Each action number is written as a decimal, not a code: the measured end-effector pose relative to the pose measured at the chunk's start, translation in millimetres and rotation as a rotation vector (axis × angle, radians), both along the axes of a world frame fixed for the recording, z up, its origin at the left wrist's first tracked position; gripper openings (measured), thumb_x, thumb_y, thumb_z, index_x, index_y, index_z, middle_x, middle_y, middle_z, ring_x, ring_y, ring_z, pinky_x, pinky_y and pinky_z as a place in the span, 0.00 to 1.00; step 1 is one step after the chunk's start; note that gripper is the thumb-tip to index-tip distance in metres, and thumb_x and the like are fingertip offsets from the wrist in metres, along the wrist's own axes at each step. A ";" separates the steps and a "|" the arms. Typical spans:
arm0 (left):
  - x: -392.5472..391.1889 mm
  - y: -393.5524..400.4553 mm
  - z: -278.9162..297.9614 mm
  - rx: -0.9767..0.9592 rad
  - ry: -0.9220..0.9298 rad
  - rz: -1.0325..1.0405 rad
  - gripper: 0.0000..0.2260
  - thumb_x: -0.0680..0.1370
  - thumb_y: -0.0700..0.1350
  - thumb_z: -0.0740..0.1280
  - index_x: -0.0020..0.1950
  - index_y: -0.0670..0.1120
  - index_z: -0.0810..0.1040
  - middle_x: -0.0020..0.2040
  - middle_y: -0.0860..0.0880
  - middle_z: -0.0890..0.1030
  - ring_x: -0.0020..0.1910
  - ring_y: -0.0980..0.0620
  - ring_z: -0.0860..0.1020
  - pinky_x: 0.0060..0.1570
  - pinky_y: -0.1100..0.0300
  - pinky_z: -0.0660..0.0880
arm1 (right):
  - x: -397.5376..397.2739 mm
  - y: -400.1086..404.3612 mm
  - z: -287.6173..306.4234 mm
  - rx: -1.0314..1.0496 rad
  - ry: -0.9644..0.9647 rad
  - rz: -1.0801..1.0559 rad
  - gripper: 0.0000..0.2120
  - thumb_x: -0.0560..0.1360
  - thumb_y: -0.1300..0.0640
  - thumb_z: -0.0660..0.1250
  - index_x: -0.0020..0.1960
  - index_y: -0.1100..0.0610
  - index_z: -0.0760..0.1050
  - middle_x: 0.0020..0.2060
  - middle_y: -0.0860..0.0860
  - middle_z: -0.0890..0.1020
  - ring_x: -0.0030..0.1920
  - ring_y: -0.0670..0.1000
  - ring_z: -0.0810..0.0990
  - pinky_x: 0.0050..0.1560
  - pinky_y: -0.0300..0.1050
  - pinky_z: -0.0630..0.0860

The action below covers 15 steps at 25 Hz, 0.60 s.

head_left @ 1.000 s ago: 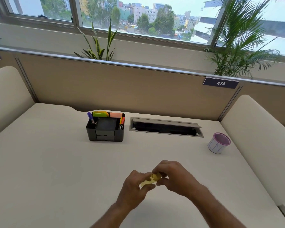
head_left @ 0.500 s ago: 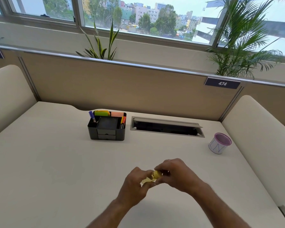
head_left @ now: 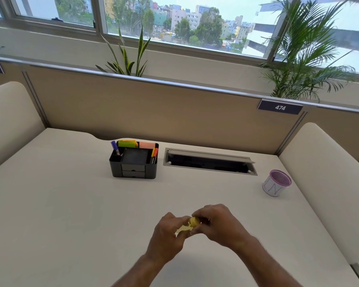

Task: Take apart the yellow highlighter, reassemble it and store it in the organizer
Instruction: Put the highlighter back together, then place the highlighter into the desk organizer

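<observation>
working the yellow highlighter apart, both grips on it

my left hand (head_left: 167, 235) and right hand (head_left: 218, 223) have crept closer since a moment ago, each grip pinched narrow on the smooth plastic yellow highlighter (head_left: 188, 224); i judge it's mid-separation. the boxy black organizer (head_left: 133, 162) waits at 11 o'clock on the matte bench (head_left: 60, 214).

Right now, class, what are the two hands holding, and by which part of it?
Both hold the yellow highlighter above the desk: the left hand grips its lower end, the right hand pinches its upper end.
</observation>
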<state>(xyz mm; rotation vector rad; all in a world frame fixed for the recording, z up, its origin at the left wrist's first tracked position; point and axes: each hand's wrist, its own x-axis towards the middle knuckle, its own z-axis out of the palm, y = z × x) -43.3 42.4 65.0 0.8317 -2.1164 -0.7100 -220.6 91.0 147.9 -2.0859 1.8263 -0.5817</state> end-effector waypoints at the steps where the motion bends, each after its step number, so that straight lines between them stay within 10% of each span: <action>1: -0.4 -0.9 -0.6 -0.001 -0.002 0.007 0.12 0.72 0.43 0.75 0.53 0.55 0.83 0.36 0.56 0.81 0.38 0.56 0.72 0.33 0.63 0.72 | -0.2 -1.6 -1.3 0.001 -0.009 -0.006 0.09 0.70 0.53 0.78 0.49 0.52 0.84 0.37 0.47 0.85 0.36 0.48 0.80 0.38 0.43 0.80; 15: 27.2 -57.9 -17.3 0.374 0.135 0.315 0.14 0.68 0.47 0.80 0.48 0.57 0.81 0.41 0.59 0.84 0.40 0.58 0.82 0.39 0.70 0.76 | -0.4 -13.6 -92.9 -0.016 -0.062 -0.297 0.27 0.73 0.40 0.71 0.68 0.52 0.75 0.63 0.47 0.80 0.63 0.47 0.77 0.63 0.40 0.73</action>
